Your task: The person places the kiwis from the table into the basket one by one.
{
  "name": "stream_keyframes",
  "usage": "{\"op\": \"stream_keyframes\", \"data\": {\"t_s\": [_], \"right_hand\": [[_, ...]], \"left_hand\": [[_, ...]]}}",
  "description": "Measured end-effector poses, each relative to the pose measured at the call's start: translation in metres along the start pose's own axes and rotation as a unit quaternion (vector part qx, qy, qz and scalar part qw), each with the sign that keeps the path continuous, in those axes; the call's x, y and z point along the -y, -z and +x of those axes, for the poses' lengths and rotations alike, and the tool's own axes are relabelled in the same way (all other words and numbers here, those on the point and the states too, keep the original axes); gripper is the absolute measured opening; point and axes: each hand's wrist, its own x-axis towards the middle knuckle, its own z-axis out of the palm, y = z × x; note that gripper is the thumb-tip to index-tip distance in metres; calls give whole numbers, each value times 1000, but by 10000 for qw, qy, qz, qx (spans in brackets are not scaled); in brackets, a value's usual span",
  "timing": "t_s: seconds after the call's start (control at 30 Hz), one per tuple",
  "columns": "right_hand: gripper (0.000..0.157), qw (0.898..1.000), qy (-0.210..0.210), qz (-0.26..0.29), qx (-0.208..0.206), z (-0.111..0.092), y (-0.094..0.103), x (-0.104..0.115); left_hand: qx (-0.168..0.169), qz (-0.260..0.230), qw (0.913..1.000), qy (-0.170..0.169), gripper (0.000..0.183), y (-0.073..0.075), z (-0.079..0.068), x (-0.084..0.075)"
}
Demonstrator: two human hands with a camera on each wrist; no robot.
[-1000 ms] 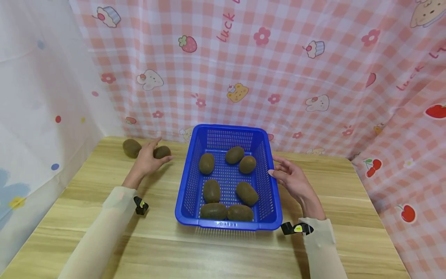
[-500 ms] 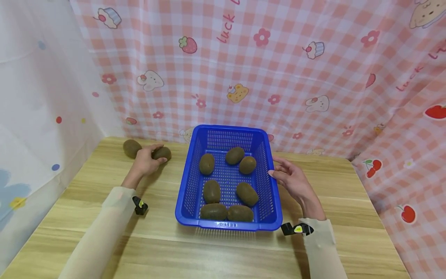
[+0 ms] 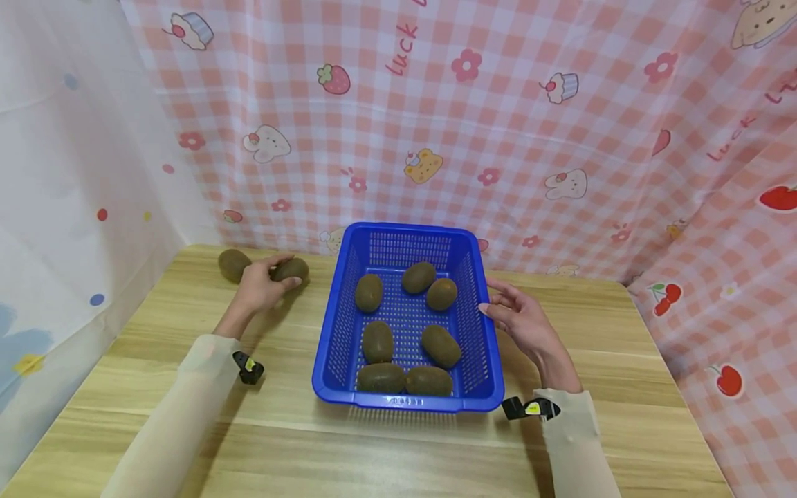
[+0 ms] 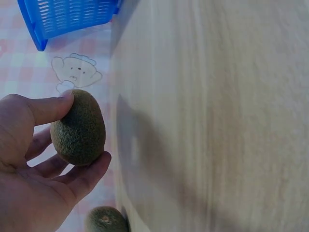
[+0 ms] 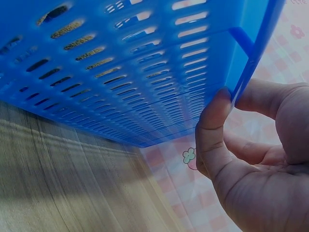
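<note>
My left hand grips a brown fuzzy kiwi between thumb and fingers, at the back left of the table. Another kiwi lies on the wood just left of that hand. In the middle stands a blue plastic basket with slotted walls, holding several kiwis, one of them near its right wall. My right hand pinches the basket's right rim, thumb over the top edge; in the right wrist view the fingers press against the outer side of the slotted wall.
The wooden table runs up to a pink checked curtain behind the basket. A white spotted cloth hangs along the left side, and more checked cloth borders the right.
My left thumb and fingers have closed round the right-hand kiwi of the loose pair, which has shifted very slightly. The right hand and the basket stay where they were.
</note>
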Motion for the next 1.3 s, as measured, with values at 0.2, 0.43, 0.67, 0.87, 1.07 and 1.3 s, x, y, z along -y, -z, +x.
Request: {"op": "stream_keyframes", "data": {"t_s": [0.2,0.43,0.67,0.87,1.07,1.3], "right_hand": [[62,10000,29,3,3,0,0,-1],[62,10000,37,11,16,0,0,-2],[63,10000,16,9,4,0,1,-1],[62,10000,36,74,10,1,1,-2],[62,10000,43,53,17,1,1,-2],[62,9999,44,89,45,1,1,-2]], "left_hand": [[-178,-149,9996,-159,56,2,-1,-9],[-330,-277,9986,-322,56,6,1,-17],[-422,-365,9969,-552,56,9,1,-29],[-409,-352,9965,-631,55,12,0,-40],[-396,-319,9966,-646,56,13,-1,-51],[-401,-370,9955,-774,56,14,-3,-67]]}}
